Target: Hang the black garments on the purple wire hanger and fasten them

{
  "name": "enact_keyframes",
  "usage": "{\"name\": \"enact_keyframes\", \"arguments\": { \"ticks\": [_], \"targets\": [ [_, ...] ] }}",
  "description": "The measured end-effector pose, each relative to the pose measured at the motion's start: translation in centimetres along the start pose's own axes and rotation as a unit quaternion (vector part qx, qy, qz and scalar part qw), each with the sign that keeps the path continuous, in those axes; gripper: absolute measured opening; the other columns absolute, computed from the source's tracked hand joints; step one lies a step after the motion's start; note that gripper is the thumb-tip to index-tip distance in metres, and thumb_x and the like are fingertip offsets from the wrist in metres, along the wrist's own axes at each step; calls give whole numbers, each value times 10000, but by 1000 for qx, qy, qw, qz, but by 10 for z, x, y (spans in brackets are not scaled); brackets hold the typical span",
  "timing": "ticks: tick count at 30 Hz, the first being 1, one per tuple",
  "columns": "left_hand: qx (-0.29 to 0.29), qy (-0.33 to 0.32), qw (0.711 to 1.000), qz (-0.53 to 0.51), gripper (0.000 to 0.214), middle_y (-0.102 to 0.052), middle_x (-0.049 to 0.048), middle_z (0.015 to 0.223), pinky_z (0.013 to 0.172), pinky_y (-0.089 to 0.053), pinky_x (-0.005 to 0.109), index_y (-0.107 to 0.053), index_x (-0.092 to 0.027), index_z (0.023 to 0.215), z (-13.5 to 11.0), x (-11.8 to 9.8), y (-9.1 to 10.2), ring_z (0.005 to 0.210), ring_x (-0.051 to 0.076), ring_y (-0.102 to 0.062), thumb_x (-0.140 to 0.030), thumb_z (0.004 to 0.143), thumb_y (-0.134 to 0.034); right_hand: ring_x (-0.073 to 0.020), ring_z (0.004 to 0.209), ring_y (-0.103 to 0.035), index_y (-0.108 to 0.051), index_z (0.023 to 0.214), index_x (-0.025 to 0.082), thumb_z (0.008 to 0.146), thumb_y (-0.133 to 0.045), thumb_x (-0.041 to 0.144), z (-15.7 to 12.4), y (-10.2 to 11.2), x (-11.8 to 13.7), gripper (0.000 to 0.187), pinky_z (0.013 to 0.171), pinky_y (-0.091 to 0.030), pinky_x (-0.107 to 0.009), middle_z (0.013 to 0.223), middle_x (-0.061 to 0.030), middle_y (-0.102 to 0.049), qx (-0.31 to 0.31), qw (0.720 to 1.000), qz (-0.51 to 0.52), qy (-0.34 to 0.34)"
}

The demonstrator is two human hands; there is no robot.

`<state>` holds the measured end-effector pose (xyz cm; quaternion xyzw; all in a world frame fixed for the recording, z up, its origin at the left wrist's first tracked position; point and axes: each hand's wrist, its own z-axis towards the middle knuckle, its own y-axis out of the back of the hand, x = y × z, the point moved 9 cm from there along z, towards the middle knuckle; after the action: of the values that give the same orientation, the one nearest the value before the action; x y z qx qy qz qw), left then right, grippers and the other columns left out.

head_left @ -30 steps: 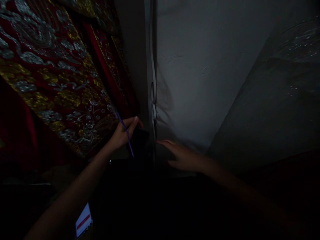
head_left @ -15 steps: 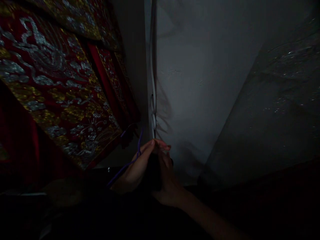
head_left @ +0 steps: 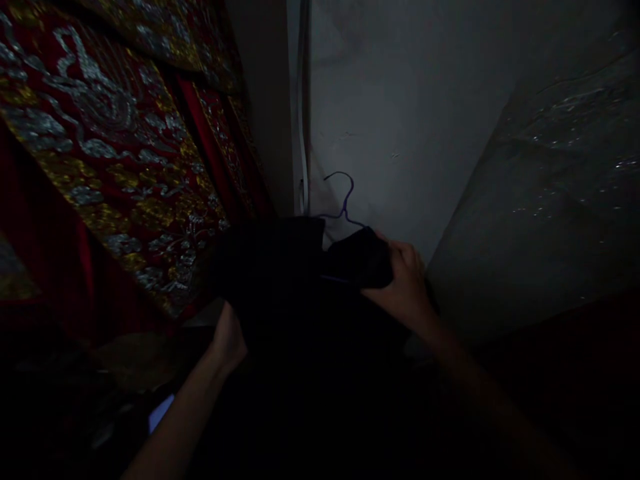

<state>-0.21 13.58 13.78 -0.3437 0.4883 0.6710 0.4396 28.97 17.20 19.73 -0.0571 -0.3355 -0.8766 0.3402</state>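
Observation:
A black garment [head_left: 280, 267] fills the lower middle of the dark head view; its exact cut is too dark to make out. A thin purple clothes hanger [head_left: 345, 208] sits inside its neck opening, with the hook sticking up free in front of the wall. My right hand [head_left: 403, 280] grips the garment's right shoulder, fingers behind and thumb in front. My left hand [head_left: 231, 340] is at the garment's left side, closed around the cloth with most of its fingers hidden behind it.
On the left hangs a red cloth [head_left: 125, 153] with silver and gold embroidery. A pale wall [head_left: 400, 100] stands ahead, with a white cable [head_left: 303, 120] running down its corner. Along the right is a shiny grey sheet-like surface [head_left: 550, 200]. A small bluish-lit object [head_left: 161, 413] lies low left.
My hands have moved apart from close together at the middle. The hanger, earlier lying by my left hand, is now inside the black garment, which has risen into view.

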Motion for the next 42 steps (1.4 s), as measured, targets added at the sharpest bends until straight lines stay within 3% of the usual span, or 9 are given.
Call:
{"name": "enact_keyframes", "arguments": {
  "ticks": [3, 6, 10, 16, 19, 22, 25, 31, 42],
  "targets": [
    [-50, 109, 980, -159, 758, -708, 115, 1291, 1083, -489, 566, -611, -289, 1351, -26, 35, 7, 1360, 350, -547, -818, 878, -348, -420, 1219, -499, -425, 1507, 241, 615, -804, 336, 38, 10, 4, 974, 1028, -421, -607, 1277, -159, -515, 17, 999, -39, 14],
    [-96, 218, 940, -245, 701, -639, 100, 1408, 1164, -420, 534, -583, -294, 1356, -53, 65, -4, 1433, 334, -467, -738, 815, -615, -421, 1233, -490, -409, 1522, 219, 615, -807, 363, 62, 8, 22, 1002, 1037, -409, -592, 1313, -169, -507, 50, 996, -65, 38],
    [-113, 219, 929, -275, 674, -632, 60, 1422, 1203, -392, 452, -587, -309, 1318, -73, 72, -28, 1429, 298, -477, -413, 719, -877, -402, 1249, -483, -352, 1561, 214, 622, -806, 364, 60, -1, 47, 1055, 1045, -403, -570, 1353, -173, -494, 101, 989, -73, 78],
    [-156, 263, 881, -362, 684, -647, 103, 1398, 1168, -431, 452, -580, -232, 1340, -106, 85, -53, 1334, 290, -581, -237, 726, -880, -375, 1442, -334, -397, 1514, 218, 730, -754, 305, -6, 2, 44, 866, 1163, -305, -567, 1546, -172, -354, 9, 999, 48, 17],
    [-163, 303, 854, -390, 694, -676, 120, 1354, 1147, -452, 471, -566, -218, 1372, -124, 89, -65, 1280, 299, -625, -163, 742, -851, -297, 1234, -561, -562, 1268, 215, 859, -658, 416, -65, -17, 31, 465, 1047, -452, -475, 1301, -134, -592, -49, 960, 231, -149],
    [-158, 323, 836, -415, 712, -686, 129, 1336, 1130, -469, 477, -543, -218, 1409, -137, 85, -75, 1255, 302, -643, -139, 760, -824, -231, 872, -647, -602, 932, 203, 878, -604, 576, -117, -72, 38, 377, 785, -525, -343, 909, -66, -670, 55, 872, 366, -319],
    [-146, 325, 828, -434, 728, -688, 129, 1335, 1130, -468, 485, -532, -229, 1430, -145, 76, -77, 1248, 304, -648, -153, 767, -823, -192, 733, -581, -530, 707, 214, 864, -573, 667, -133, -96, 59, 481, 674, -468, -290, 717, -20, -589, 142, 843, 393, -338],
    [-168, 357, 807, -440, 710, -721, 134, 1274, 1143, -449, 497, -536, -216, 1432, -160, 66, -70, 1187, 300, -687, -155, 780, -809, -130, 596, -463, -441, 662, 218, 877, -541, 680, -139, -78, 71, 519, 584, -377, -256, 614, 36, -455, 225, 831, 390, -327],
    [-126, 381, 756, -517, 855, -742, 122, 1233, 1156, -433, 521, -600, -223, 1384, -193, 14, -102, 1263, 375, -625, -225, 592, -921, -119, 604, -407, -434, 653, 208, 818, -572, 730, -138, -12, 77, 564, 550, -366, -236, 645, 34, -391, 191, 834, 367, -364]
  ]
}}
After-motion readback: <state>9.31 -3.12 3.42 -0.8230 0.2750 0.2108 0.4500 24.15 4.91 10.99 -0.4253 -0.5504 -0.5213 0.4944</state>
